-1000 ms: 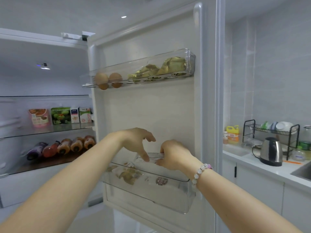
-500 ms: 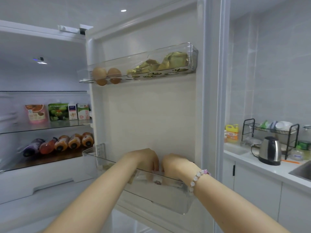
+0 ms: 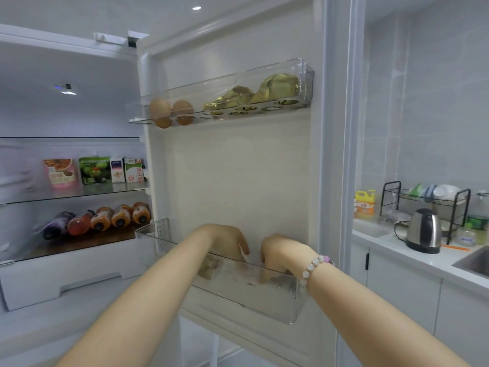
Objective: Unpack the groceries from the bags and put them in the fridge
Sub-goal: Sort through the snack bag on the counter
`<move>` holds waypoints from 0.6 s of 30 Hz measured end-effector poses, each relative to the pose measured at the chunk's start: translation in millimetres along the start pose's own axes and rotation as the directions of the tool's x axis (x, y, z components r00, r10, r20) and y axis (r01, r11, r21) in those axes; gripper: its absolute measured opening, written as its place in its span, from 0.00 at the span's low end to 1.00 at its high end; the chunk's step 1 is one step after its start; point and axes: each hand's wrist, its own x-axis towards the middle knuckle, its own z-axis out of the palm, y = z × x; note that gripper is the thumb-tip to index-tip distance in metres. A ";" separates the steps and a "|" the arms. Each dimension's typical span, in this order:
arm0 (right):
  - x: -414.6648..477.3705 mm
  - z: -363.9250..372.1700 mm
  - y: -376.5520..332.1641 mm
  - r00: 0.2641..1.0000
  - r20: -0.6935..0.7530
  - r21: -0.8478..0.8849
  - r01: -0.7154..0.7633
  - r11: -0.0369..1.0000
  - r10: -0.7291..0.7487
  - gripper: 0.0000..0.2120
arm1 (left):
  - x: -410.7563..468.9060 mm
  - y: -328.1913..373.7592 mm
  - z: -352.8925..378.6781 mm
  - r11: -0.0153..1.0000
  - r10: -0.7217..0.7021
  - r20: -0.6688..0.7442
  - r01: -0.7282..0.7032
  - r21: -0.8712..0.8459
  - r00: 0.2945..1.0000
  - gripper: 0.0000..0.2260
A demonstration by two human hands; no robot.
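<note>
**Both hands sunk into the lower door bin**

A brownish packet lies in the lower door bin, blurred through its clear wall. Your left hand and right hand now dip past the rim, lower than a second ago. Their fingers point down behind the plastic, so you cannot tell whether they grip anything. Above, eggs and gold packets sit in the upper door bin.

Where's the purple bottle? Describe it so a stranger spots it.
Look inside the open fridge at the lower shelf, where five bottles lie side by side. The purple bottle is leftmost; its neighbours are red and orange.
</note>
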 end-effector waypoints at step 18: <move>-79.5 -33.9 -6.1 0.506 -0.855 -0.166 -0.064 0.984 -0.111 0.17 | -77.1 20.5 16.5 0.988 0.137 -0.903 0.011 0.154 0.407 0.24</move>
